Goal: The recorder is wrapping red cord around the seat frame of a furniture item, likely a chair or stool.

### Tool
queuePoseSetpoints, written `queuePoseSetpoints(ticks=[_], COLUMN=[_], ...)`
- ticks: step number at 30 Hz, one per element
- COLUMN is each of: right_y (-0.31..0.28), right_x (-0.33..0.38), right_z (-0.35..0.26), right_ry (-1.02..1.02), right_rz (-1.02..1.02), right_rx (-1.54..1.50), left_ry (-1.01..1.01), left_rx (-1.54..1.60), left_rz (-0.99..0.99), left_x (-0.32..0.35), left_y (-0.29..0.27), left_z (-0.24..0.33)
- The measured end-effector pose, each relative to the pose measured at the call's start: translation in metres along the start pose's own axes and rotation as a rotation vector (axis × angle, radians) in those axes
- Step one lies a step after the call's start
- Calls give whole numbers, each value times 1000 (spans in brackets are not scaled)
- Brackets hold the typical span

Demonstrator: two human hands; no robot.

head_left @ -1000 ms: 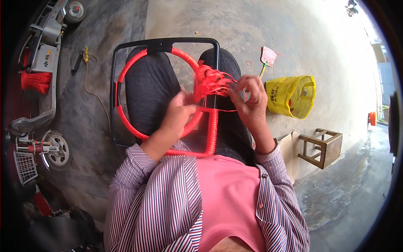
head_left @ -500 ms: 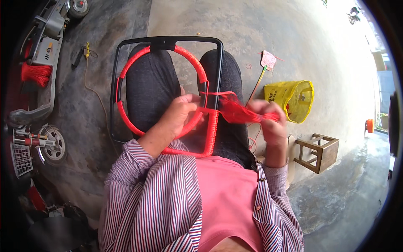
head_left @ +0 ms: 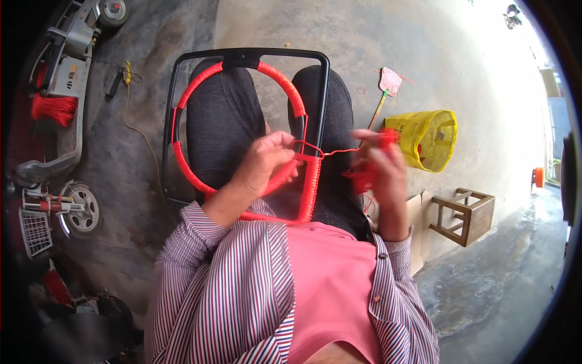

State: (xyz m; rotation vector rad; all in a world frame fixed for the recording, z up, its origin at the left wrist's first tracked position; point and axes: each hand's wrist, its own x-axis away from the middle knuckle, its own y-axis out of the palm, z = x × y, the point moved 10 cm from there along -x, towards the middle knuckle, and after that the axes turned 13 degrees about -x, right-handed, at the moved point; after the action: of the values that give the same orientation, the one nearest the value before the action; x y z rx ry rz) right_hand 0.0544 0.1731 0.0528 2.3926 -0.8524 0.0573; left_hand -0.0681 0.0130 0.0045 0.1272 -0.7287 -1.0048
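A black rectangular frame point(head_left: 328, 91) with a round inner ring lies across my lap, tilted against my knees. Red cord is wound tightly over much of the ring point(head_left: 282, 87) and along the near right part of the frame point(head_left: 310, 188). My left hand point(head_left: 265, 161) is closed round the ring's right side, its fingertips beside a loose loop of cord. To the right, my right hand point(head_left: 388, 173) is smeared by motion but closed on a bundle of red cord point(head_left: 386, 141). One thin strand point(head_left: 342, 151) runs from the bundle to the frame's right bar.
On the floor at right are a yellow bag point(head_left: 403, 130), a fly swatter point(head_left: 390, 82), a small wooden stool point(head_left: 464, 218) and cardboard point(head_left: 418, 233). A scooter point(head_left: 70, 79) with a red cord bundle point(head_left: 54, 109) and a yellow-ended cable point(head_left: 127, 76) are at left.
My right hand has pulled the cord bundle away from the frame, and a single strand now stretches between them. A small loop shows by my left fingertips, which stay at the ring.
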Motion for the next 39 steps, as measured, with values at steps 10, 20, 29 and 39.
queuePoseSetpoints(ticks=[10,20,29,39], right_y=[28,-372,13,49], right_x=[6,101,37,-23], right_z=[21,-172,-5,10], right_ry=[148,-641,-10,-222], right_rz=[-186,275,-536,-224], right_rx=[34,-348,811,606], left_ry=[-8,-130,-134,-103], left_rx=[-63,160,157,200], left_rz=[4,17,50,157], left_x=[-4,-8,-8,-14], left_y=[-6,-4,-1,-19], left_z=[-13,-12,-15,-22])
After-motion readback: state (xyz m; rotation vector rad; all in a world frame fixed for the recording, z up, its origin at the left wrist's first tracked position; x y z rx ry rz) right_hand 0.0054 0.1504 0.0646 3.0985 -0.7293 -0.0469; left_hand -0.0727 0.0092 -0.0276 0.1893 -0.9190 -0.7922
